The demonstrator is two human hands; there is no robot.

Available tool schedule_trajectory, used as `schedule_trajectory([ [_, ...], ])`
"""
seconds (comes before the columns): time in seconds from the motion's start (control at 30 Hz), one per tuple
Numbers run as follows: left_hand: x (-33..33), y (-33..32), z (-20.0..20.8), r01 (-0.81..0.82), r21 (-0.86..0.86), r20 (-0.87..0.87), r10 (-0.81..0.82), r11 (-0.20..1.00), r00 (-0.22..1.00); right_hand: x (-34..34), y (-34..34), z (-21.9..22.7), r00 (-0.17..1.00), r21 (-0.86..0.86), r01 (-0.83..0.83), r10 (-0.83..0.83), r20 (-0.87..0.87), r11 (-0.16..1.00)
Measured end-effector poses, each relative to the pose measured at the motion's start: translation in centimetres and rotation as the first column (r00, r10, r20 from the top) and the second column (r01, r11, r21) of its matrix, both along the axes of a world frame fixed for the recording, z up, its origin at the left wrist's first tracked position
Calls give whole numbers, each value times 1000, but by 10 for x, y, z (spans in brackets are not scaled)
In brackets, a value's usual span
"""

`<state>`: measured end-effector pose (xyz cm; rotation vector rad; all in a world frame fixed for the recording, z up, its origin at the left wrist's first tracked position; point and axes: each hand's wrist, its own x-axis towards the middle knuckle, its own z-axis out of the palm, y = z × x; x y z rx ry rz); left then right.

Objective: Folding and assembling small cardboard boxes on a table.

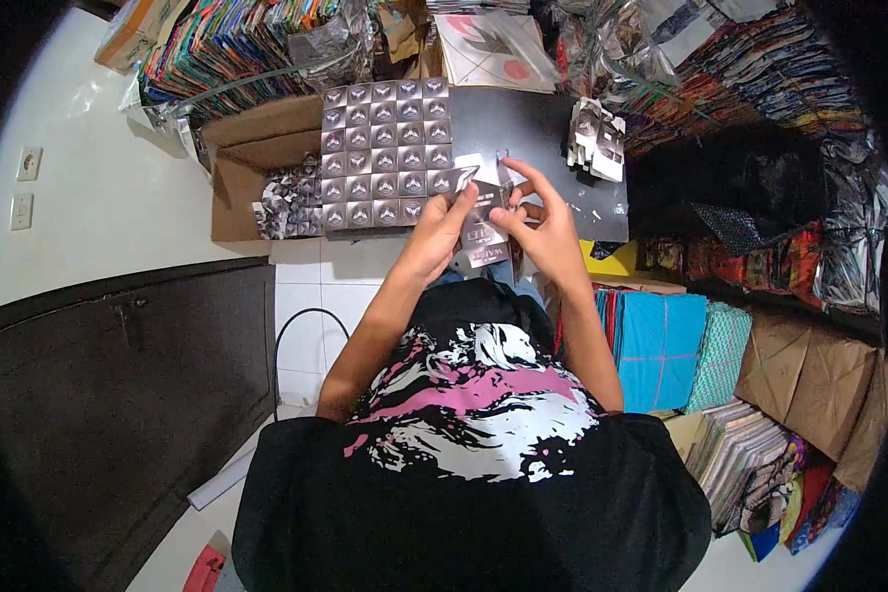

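Over the front edge of a dark table (523,111), I hold a small grey printed carton (481,229) with white lettering and flaps standing out at its top end. My left hand (432,237) is closed on its left side, thumb lying along the upper part. On the other side my right hand (546,229) pinches the carton, with the index finger raised by the top flaps. Just left of the hands, a block of matching small boxes (385,138) stands in tight rows. At the table's right lies a loose pile of flat grey-and-white cartons (596,143).
An open cardboard box (239,197) at the left holds many small grey pieces (291,202). Bundled stacks (237,59) line the back. Blue wrapped bundles (661,350) and brown paper packages (809,380) stand at the right. A dark door (128,395) is at the left.
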<state>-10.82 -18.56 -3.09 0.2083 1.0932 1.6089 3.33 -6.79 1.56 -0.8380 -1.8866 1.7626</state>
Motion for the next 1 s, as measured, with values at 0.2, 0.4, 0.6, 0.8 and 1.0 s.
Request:
schedule_trajectory([
  [0.2, 0, -3, 20, 59, 33, -55, -57, 998, 997, -3, 0, -4, 999, 154, 41, -44, 14, 987],
  [0.4, -12, -6, 5, 88, -47, -322, -98, 995, 942, -4, 6, 4, 988, 328, 113, -141, 62, 938],
  [0.6, 2, -10, -1, 34, 171, 86, -49, 985, 995, -4, 11, -9, 981, -174, 65, -95, -168, 983],
  [0.8, 18, -8, -3, 31, 381, 328, -167, 924, 930, -10, 4, -6, 988, 122, 126, -113, -110, 985],
  [1.0, -1, -15, -6, 238, 454, 229, -371, 858, 900, 0, 10, 5, 985, -27, 54, -58, -160, 998],
])
